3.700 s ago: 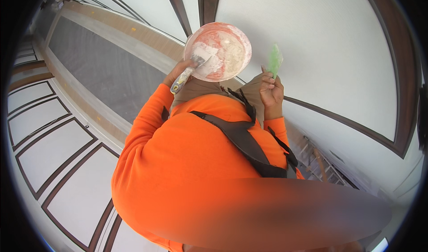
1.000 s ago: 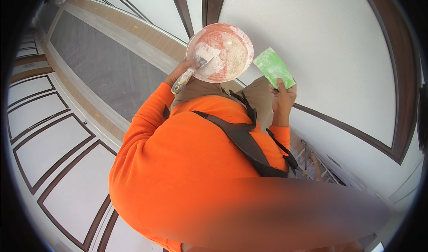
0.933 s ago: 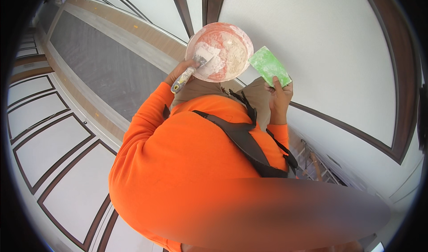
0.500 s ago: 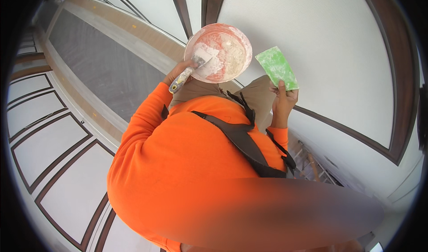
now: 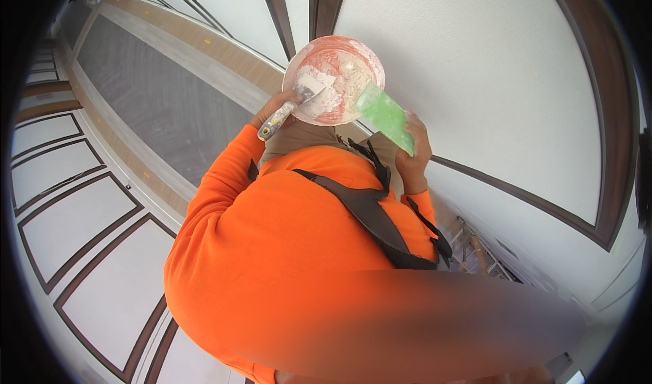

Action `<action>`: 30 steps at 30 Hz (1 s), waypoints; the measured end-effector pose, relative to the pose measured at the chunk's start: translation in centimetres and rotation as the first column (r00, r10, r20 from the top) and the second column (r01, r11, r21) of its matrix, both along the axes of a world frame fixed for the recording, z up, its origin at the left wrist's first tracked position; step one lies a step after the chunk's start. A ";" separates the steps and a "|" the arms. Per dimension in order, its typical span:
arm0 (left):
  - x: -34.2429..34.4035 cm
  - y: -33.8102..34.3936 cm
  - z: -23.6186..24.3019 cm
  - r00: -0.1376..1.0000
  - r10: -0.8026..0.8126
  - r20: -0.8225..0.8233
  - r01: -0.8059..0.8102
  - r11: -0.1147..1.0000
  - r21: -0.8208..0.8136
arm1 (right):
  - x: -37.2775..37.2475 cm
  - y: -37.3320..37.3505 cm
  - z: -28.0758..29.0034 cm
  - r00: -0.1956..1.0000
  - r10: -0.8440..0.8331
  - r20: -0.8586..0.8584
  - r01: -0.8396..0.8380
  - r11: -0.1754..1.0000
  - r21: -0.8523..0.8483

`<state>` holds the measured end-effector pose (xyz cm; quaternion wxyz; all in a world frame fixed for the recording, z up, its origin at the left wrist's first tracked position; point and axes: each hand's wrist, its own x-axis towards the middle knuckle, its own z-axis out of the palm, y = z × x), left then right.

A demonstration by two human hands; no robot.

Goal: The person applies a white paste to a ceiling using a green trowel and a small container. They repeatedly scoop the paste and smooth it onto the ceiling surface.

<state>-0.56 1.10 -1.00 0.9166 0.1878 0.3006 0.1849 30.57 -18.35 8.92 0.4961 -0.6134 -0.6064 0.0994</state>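
The right hand point(image 5: 416, 141) grips a green spreader point(image 5: 386, 116), its long axis slanting up-left over the right rim of a bowl point(image 5: 337, 46) (contact unclear); the left hand point(image 5: 272, 107) clasps bowl and putty knife point(image 5: 276, 121) at the left.

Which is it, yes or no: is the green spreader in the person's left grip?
No, the green spreader is in the right grip, while the left grip has the putty knife at the bowl.
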 end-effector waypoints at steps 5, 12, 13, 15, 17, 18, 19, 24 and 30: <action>0.2 -0.3 1.1 0.999 0.029 0.028 -0.029 0.999 -0.013 | -0.7 0.2 -0.8 0.936 -0.005 0.351 0.015 1.000 -0.025; 0.0 0.1 0.8 0.999 -0.018 0.027 0.017 1.000 0.021 | 0.3 -1.4 -3.4 0.920 -0.097 0.381 0.110 0.994 -0.013; 0.0 0.2 0.8 1.000 -0.016 0.022 0.016 1.000 0.024 | 0.5 -1.9 -3.8 0.916 -0.127 0.380 0.150 0.988 -0.030; 0.2 -0.1 0.6 1.000 0.004 0.018 -0.005 1.000 0.008 | 1.0 -2.7 -4.3 0.907 -0.181 0.381 0.221 0.973 -0.065; 0.1 -0.3 0.6 0.999 0.031 0.021 -0.030 0.999 -0.028 | 1.3 -3.3 -4.2 0.900 -0.236 0.366 0.274 0.960 -0.054; 0.1 -0.3 0.4 1.000 0.022 0.009 -0.022 1.000 -0.020 | 1.4 -3.3 -4.0 0.895 -0.266 0.357 0.303 0.952 -0.048; 0.0 -0.2 0.1 1.000 0.013 -0.003 -0.013 1.000 -0.013 | 1.3 -3.2 -3.8 0.902 -0.267 0.340 0.297 0.954 -0.041; -0.1 0.0 -0.2 1.000 0.006 -0.024 -0.006 1.000 0.001 | -0.4 -1.8 -3.7 0.940 -0.203 0.274 0.215 0.977 -0.012; 0.2 -0.2 1.4 1.000 0.009 0.024 -0.009 1.000 -0.011 | -0.6 -1.2 -3.0 0.932 -0.156 0.326 0.184 0.981 -0.056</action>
